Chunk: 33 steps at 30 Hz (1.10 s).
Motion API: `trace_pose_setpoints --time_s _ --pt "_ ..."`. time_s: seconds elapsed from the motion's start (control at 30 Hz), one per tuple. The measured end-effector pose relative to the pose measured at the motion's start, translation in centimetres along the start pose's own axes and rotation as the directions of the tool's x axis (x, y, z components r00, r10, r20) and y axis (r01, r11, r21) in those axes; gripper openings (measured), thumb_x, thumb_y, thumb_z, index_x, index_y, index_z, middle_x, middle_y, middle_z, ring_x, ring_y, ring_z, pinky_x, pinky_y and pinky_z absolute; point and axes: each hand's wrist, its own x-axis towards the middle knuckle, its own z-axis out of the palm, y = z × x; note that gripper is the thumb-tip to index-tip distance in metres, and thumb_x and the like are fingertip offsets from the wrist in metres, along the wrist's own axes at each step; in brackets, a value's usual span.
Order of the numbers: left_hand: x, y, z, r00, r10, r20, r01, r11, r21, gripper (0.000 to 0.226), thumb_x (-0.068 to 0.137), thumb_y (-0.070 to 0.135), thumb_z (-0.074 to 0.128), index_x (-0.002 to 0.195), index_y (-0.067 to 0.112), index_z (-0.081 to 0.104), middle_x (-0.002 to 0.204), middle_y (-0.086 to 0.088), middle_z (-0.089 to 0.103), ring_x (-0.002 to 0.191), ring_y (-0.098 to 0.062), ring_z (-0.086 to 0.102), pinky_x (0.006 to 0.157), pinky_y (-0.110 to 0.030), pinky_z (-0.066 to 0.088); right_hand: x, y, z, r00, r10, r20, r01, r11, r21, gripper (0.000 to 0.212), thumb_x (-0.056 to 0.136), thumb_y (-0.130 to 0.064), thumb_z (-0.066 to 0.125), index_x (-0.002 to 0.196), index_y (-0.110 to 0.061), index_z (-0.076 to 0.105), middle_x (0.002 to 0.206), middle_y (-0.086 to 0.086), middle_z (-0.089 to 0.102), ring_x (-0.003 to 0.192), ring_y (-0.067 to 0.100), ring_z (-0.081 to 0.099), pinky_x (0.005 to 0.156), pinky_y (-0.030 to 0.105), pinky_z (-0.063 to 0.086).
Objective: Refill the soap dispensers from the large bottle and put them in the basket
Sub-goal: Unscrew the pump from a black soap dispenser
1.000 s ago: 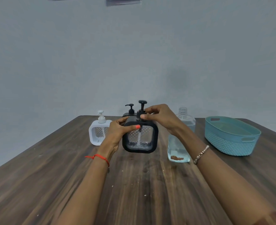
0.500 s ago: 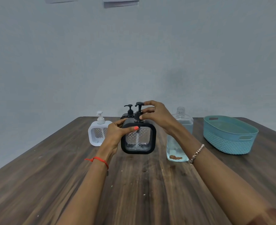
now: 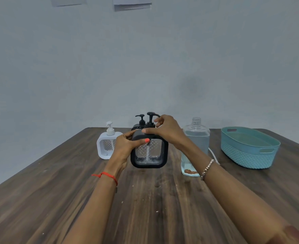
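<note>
While the surface (image 3: 145,217) carries all you need, the basket (image 3: 247,155) near its far right corner shows no dispenser inside, so most of the task looks to be ahead of you. The large bottle (image 3: 196,140) stands uncapped beside it, part full. The black dispenser (image 3: 149,154) is toward the middle of the far edge. Your left hand (image 3: 126,147) wraps its fingers round the body, and your right hand (image 3: 166,129) pinches the pump collar. A second black dispenser (image 3: 141,121) behind and the white dispenser (image 3: 107,147) toward the left edge wait untouched.
</note>
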Motion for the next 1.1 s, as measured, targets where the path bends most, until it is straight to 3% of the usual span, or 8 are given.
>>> trace_pose_setpoints --time_s 0.1,0.3,0.43,0.6,0.73,0.87,1.0,1.1 --pt "-0.2 0.1 -0.1 1.000 -0.002 0.007 0.002 1.000 -0.011 0.050 0.040 0.017 0.084 0.088 0.016 0.072 0.080 -0.002 0.075 0.074 -0.016 0.071 0.065 -0.023 0.056 0.0 0.0 0.2 1.000 -0.015 0.008 0.015 1.000 0.011 0.030 0.066 -0.031 0.082 0.069 -0.006 0.066 0.062 0.003 0.057 0.058 0.012 0.052 0.061 0.026 0.039" --pt "-0.5 0.1 -0.9 0.999 -0.036 -0.002 0.036 0.999 -0.029 0.053 0.043 0.014 0.083 0.095 0.011 0.072 0.083 -0.003 0.076 0.073 -0.015 0.071 0.061 -0.022 0.055 0.3 -0.8 -1.3 0.998 -0.006 0.067 -0.014 0.955 0.296 0.015 0.079 -0.017 0.072 0.093 -0.012 0.071 0.081 -0.007 0.068 0.068 -0.009 0.061 0.060 0.005 0.043" --pt "-0.4 -0.3 -1.9 0.998 -0.062 -0.018 0.062 0.998 -0.002 0.056 0.041 0.016 0.084 0.095 0.011 0.071 0.086 -0.004 0.075 0.076 -0.017 0.070 0.063 -0.021 0.055 0.2 -1.3 -2.2 0.992 -0.026 -0.121 0.079 0.888 0.454 0.011 0.078 -0.015 0.072 0.089 -0.016 0.071 0.071 -0.016 0.066 0.059 -0.016 0.057 0.066 0.013 0.037" --pt "-0.4 -0.4 -3.3 0.995 -0.070 -0.075 0.073 0.997 0.038 0.049 0.046 0.012 0.084 0.093 0.012 0.070 0.086 -0.004 0.074 0.076 -0.019 0.069 0.068 -0.026 0.055 0.4 -1.2 -2.9 0.939 -0.017 -0.344 0.201 0.837 0.508 0.023 0.073 -0.012 0.076 0.095 -0.009 0.068 0.083 -0.005 0.067 0.066 0.003 0.055 0.065 0.020 0.042" --pt "-0.6 -0.4 -4.4 0.988 -0.043 -0.146 0.047 0.999 0.027 0.039 0.060 0.000 0.080 0.097 0.006 0.070 0.085 -0.007 0.072 0.075 -0.020 0.065 0.075 -0.030 0.056 -0.4 1.9 -1.1 0.931 -0.121 -0.344 0.231 0.927 0.296 0.038 0.068 -0.007 0.080 0.103 -0.011 0.065 0.093 0.003 0.063 0.078 0.010 0.054 0.070 0.016 0.044" --pt "-0.8 -0.2 -4.8 0.981 -0.016 -0.195 0.019 1.000 0.012 0.035 0.066 -0.003 0.077 0.099 0.007 0.069 0.088 -0.007 0.070 0.076 -0.020 0.063 0.074 -0.028 0.055 -1.8 6.7 2.2 0.957 -0.261 -0.129 0.269 0.962 0.046 0.033 0.071 0.000 0.075 0.101 -0.013 0.070 0.095 0.003 0.060 0.088 0.018 0.054 0.074 0.015 0.042" --pt "-0.8 0.0 -5.0 0.976 0.000 -0.217 0.003 1.000 0.015 0.029 0.065 -0.002 0.077 0.090 0.012 0.070 0.086 -0.004 0.071 0.073 -0.016 0.065 0.065 -0.022 0.054 -2.2 10.8 4.0 0.948 -0.307 0.082 0.317 0.901 -0.295 0.031 0.077 0.000 0.069 0.107 -0.011 0.069 0.103 0.008 0.063 0.099 0.022 0.049 0.084 0.024 0.036" --pt "-0.6 0.1 -5.0 0.974 0.004 -0.226 0.002 1.000 0.026 0.028 0.065 0.000 0.078 0.087 0.014 0.071 0.081 -0.001 0.072 0.067 -0.012 0.066 0.059 -0.018 0.054 -2.5 11.9 4.6 0.936 -0.277 0.218 0.347 0.836 -0.426 0.034 0.080 0.001 0.063 0.111 -0.014 0.066 0.109 0.005 0.063 0.104 0.020 0.047 0.089 0.031 0.037"
